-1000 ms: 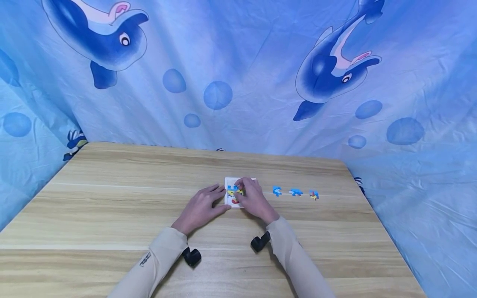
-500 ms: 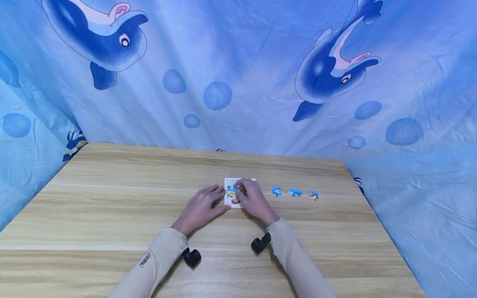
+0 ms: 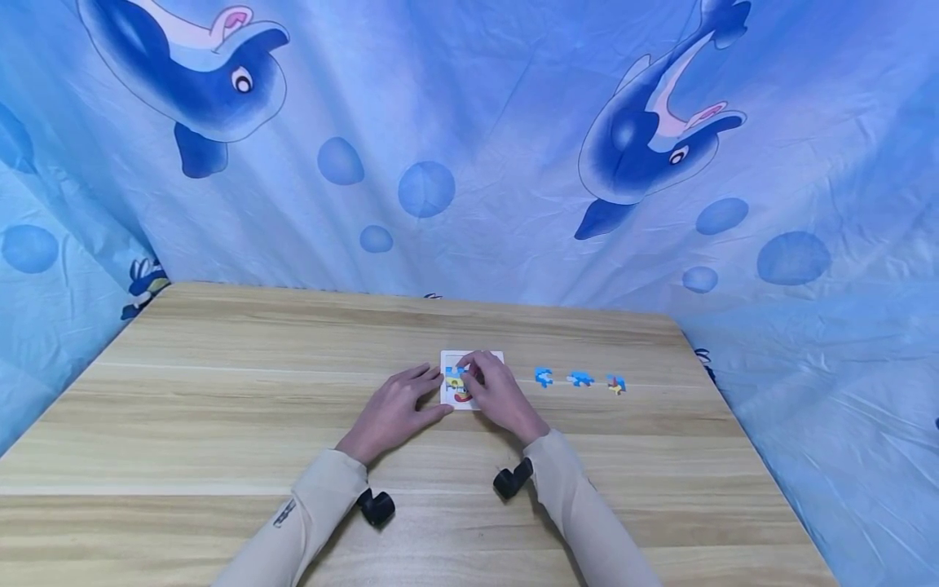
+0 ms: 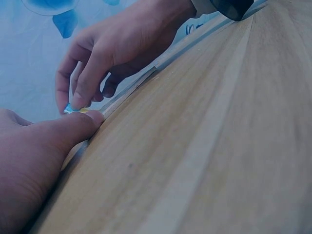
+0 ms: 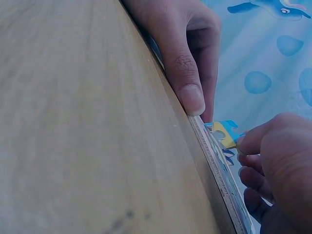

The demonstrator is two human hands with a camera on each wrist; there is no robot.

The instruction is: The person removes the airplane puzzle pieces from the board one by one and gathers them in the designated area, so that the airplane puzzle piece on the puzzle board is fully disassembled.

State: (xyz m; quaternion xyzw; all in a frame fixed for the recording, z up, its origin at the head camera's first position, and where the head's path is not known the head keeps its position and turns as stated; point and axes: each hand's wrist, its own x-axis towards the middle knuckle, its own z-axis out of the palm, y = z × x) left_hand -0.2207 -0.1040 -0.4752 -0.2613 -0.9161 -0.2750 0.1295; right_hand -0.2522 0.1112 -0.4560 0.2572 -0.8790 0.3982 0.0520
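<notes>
A small square jigsaw board (image 3: 449, 355) with a white border lies flat on the table in the head view, partly filled with blue, yellow and red pieces. My left hand (image 3: 396, 410) rests at its left side, fingertips along the edge and thumb at the near corner; in the right wrist view that thumb presses on the border. Over the board's right part, my right hand (image 3: 502, 398) pinches a blue-and-yellow jigsaw piece (image 5: 227, 125) between thumb and fingers. This piece is tilted in the right wrist view; whether it touches the board cannot be told. The right hand hides much of the board.
Right of the board, three loose jigsaw pieces lie in a row: a blue one (image 3: 544, 377), a blue-and-white one (image 3: 581, 379) and a blue, red and yellow one (image 3: 616, 384). Behind the wooden table (image 3: 293, 326) hangs a blue dolphin curtain (image 3: 484, 163).
The right fingertips have shifted slightly left over the board, still pinching the piece. The left hand and the loose pieces have stayed in place.
</notes>
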